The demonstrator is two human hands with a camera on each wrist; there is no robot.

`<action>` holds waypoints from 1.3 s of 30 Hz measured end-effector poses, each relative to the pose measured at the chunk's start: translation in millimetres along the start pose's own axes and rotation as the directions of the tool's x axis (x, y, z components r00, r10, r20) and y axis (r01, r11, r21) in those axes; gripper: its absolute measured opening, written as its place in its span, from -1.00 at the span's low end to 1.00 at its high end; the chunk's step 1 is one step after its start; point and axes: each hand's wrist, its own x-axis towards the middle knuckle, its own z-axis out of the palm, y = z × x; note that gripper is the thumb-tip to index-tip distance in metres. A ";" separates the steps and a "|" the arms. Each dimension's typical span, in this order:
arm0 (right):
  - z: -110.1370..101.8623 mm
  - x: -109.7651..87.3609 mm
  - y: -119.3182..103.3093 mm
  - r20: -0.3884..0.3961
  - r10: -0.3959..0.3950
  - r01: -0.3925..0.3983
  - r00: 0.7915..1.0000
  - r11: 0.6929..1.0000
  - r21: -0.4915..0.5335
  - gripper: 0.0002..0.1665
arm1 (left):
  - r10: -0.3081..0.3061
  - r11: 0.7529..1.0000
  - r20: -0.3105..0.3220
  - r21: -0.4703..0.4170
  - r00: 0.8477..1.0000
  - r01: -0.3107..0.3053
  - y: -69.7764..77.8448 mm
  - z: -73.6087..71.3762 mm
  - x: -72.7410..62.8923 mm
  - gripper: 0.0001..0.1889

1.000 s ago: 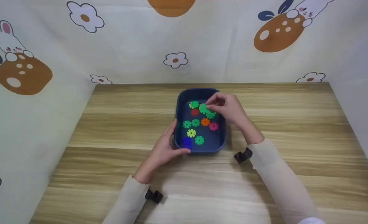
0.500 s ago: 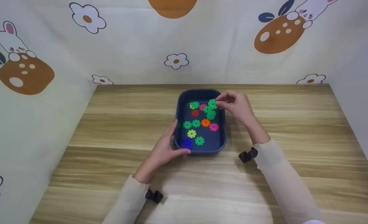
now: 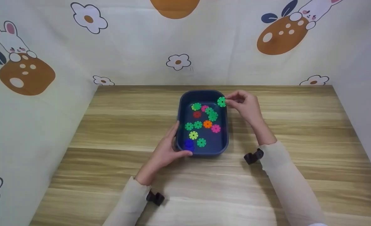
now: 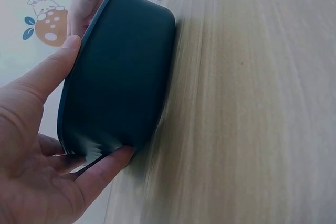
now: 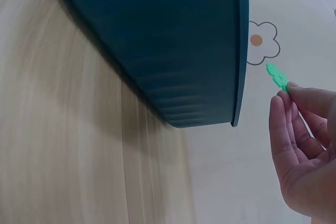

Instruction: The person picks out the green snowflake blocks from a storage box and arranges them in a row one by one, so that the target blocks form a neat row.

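Note:
My right hand (image 3: 246, 105) pinches a green notched plastic disc (image 3: 221, 102) between thumb and fingertips, at the right rim of a dark blue plastic tray (image 3: 217, 147). The right wrist view shows the green disc (image 5: 276, 76) edge-on, above rim level beside the tray wall (image 5: 173, 51). My left hand (image 3: 166, 147) holds the tray's near left corner, thumb on the near rim and fingers along the left wall. Lying in the tray are several green discs (image 3: 201, 142), an orange disc (image 3: 207, 124), pink discs (image 3: 216, 128), a red disc (image 3: 197, 114), a yellow disc (image 3: 193, 135) and overlapping blue pieces (image 3: 189, 144).
The tray stands on a wood-grain table (image 3: 126, 125). Behind it and along both sides rise pale walls (image 3: 135, 44), printed with rabbits and flowers. A black wrist mount (image 3: 253, 156) is fixed at each sleeve cuff.
My right hand has moved rightward with the green disc, from over the discs in the tray to its right rim. The left hand and the tray stay in place.

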 end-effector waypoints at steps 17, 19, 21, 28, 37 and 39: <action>-13.3 3.4 13.6 -0.080 0.034 -0.026 0.996 0.994 0.104 -0.72 | 0.000 1.000 0.009 -0.006 1.000 0.000 0.2 -1.5 0.2 0.20; -14.7 3.6 15.4 -0.086 0.044 -0.033 0.995 0.992 0.121 -0.71 | 0.007 1.000 0.011 -0.013 1.000 -0.007 -0.3 -1.6 0.8 0.21; -15.6 3.8 16.8 -0.094 0.049 -0.036 0.994 0.990 0.134 -0.71 | 0.013 1.000 0.010 -0.019 1.000 -0.013 -0.3 -1.5 1.1 0.20; -19.4 5.2 24.2 -0.121 0.068 -0.050 0.990 0.989 0.139 -0.73 | 0.015 1.000 0.012 -0.017 1.000 -0.015 -1.3 -1.0 1.5 0.20; -25.6 4.7 32.3 -0.127 0.099 -0.080 0.987 0.986 0.144 -0.71 | 0.028 1.000 0.009 -0.010 1.000 -0.027 -1.5 -1.6 0.6 0.20; -26.8 4.2 33.8 -0.125 0.107 -0.090 0.986 0.986 0.139 -0.70 | 0.028 1.000 0.011 -0.012 1.000 -0.028 -1.4 -1.8 0.4 0.21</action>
